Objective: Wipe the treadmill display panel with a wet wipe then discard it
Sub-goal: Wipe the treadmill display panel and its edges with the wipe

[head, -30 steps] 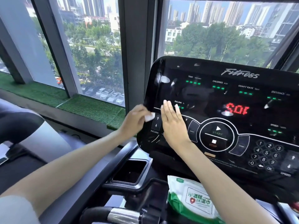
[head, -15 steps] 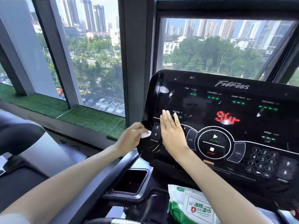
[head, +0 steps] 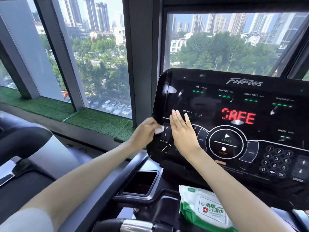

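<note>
The glossy black treadmill display panel [head: 217,101] fills the right half of the view, with red letters reading SAFE at its middle. My left hand [head: 145,133] is at the panel's left edge, fingers closed on a small folded white wet wipe [head: 158,130] that touches the panel beside the incline arrows. My right hand [head: 183,131] lies flat on the panel just right of the wipe, fingers straight and together, holding nothing.
A green and white pack of wet wipes [head: 205,210] lies on the console below the panel. A dark cup holder [head: 140,183] sits to its left. Windows and a green artificial-grass sill [head: 93,121] are behind; another machine stands at left.
The camera has tilted up, so the panel sits lower in view. The red readout changed to SAFE. Both hands stay at the panel's left edge.
</note>
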`<state>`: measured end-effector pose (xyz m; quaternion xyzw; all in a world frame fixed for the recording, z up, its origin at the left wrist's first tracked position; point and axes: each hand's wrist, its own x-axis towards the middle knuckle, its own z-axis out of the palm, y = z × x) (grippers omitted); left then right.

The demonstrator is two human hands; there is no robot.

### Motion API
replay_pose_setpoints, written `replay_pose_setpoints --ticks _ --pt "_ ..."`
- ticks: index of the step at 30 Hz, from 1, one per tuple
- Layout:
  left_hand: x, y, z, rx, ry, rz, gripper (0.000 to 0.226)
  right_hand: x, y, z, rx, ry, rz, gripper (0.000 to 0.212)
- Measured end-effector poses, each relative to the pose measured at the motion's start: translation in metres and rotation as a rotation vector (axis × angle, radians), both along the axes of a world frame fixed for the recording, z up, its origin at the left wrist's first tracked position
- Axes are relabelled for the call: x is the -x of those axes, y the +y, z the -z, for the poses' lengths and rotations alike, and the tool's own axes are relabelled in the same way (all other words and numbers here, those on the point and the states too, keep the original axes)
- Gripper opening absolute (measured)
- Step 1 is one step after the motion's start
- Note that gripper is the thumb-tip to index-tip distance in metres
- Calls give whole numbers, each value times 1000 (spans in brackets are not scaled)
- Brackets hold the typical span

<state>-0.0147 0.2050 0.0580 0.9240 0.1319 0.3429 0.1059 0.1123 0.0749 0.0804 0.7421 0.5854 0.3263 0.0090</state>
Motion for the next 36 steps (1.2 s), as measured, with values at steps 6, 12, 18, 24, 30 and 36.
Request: replay_pose_setpoints --ticks 6,12,18,24,30,36 --pt "-4 2 0 37 -66 -46 30 2 -1 0 47 -10 25 63" --pt "23 -6 45 100 81 60 40 12 -19 30 -55 118 -40 74" --pt "-5 -9 16 155 -175 -227 25 33 -44 74 63 104 -94 66" --pt "28 -38 77 31 14 -26 32 28 -56 87 92 88 -20 65" --pt "8 -21 52 236 -165 -251 23 31 -56 89 109 9 -1 62" --pt "37 -53 103 163 -26 -125 21 33 -55 91 97 3 3 58"
